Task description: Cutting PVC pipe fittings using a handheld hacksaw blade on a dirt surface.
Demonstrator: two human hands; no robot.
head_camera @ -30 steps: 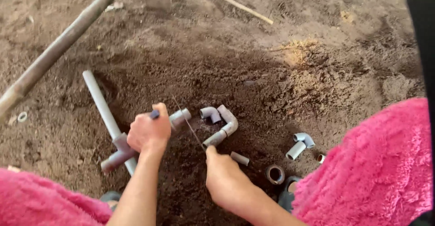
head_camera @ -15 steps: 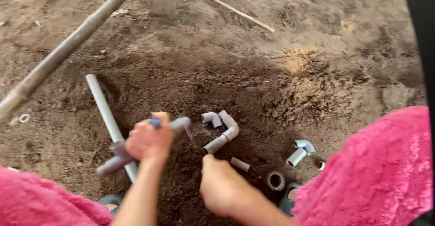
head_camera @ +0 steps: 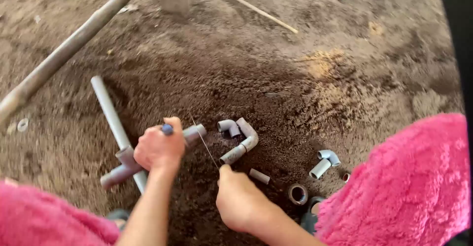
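Gripping the grey pipe joint [head_camera: 123, 164], left hand [head_camera: 158, 150] and right hand [head_camera: 240, 200] pinch a thin blade [head_camera: 204, 142]; open soil [head_camera: 295, 93] beyond.

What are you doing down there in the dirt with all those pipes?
A person crouches over dark soil. The left hand grips a grey pipe junction. The right hand holds a thin blade against the pipe's open end. A bent pipe piece and loose fittings lie nearby.

Bare brown soil [head_camera: 295, 88] spreads around my hands; beyond them, daylight falls on a long pole [head_camera: 69, 49].
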